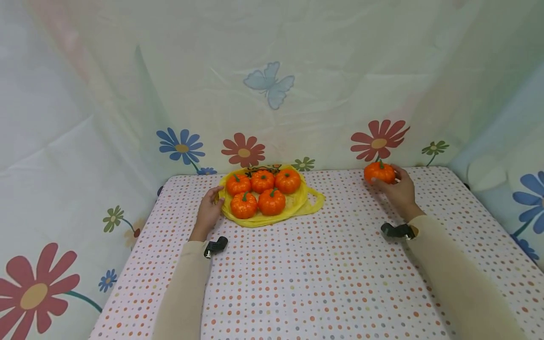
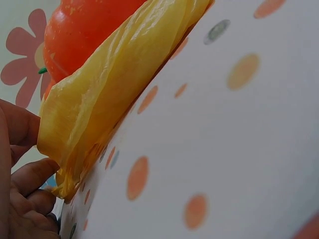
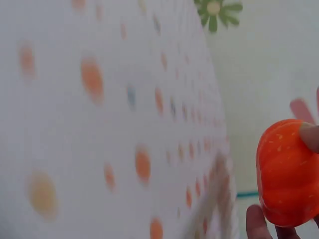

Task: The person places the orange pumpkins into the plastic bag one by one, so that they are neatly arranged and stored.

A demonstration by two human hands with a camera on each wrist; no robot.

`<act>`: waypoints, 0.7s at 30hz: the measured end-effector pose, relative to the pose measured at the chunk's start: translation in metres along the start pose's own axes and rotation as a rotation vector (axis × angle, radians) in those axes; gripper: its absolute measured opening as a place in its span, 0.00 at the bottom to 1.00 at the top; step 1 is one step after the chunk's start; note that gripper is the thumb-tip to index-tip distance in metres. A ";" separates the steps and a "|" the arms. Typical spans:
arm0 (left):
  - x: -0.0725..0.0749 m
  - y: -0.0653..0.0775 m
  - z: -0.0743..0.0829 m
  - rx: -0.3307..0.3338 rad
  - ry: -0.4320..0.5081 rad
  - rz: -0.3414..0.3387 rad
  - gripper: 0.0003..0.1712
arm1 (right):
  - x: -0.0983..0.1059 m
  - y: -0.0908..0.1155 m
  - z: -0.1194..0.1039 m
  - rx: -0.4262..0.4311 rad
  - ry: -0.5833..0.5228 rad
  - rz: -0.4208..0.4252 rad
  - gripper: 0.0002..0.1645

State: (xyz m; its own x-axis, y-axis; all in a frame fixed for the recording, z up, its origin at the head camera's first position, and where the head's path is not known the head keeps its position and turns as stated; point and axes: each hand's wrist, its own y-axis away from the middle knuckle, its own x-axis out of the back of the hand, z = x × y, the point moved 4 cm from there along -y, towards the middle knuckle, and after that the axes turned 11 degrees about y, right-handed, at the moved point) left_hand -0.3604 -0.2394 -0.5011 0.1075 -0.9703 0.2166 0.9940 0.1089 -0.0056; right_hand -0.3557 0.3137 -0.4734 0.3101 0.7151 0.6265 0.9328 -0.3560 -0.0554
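Observation:
At the far right of the table in the head view, my right hand (image 1: 398, 190) grips a small orange pumpkin (image 1: 379, 173) with a green stem. The right wrist view shows that pumpkin (image 3: 286, 174) raised off the dotted surface, thumb and fingers around its sides. My left hand (image 1: 209, 210) is at the left rim of a yellow plastic bag (image 1: 257, 220) that lies spread open. In the left wrist view its fingers (image 2: 31, 177) pinch the crumpled bag edge (image 2: 82, 127). Several similar pumpkins (image 1: 272, 202) sit inside the bag in two rows.
A white tablecloth (image 1: 297, 278) with coloured dots covers the table. Behind it hangs a pale curtain (image 1: 323, 113) printed with flowers and a butterfly, and more of this cloth flanks both sides. The bag's handle loop (image 1: 318, 202) reaches out to the right.

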 end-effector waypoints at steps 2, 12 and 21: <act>0.000 0.001 0.000 -0.004 -0.003 0.001 0.23 | -0.003 0.009 -0.010 0.036 -0.012 -0.012 0.51; 0.002 0.000 -0.004 -0.001 -0.010 0.007 0.23 | -0.048 0.049 -0.055 0.184 -0.061 -0.107 0.52; 0.000 -0.002 -0.005 0.004 -0.002 0.002 0.23 | -0.100 0.088 -0.100 0.360 -0.047 -0.308 0.48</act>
State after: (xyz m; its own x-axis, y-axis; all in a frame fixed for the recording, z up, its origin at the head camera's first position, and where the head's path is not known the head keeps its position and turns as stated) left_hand -0.3621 -0.2405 -0.5063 0.1095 -0.9697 0.2185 0.9937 0.1117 -0.0025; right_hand -0.3231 0.1509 -0.4630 0.0096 0.7838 0.6210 0.9844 0.1016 -0.1434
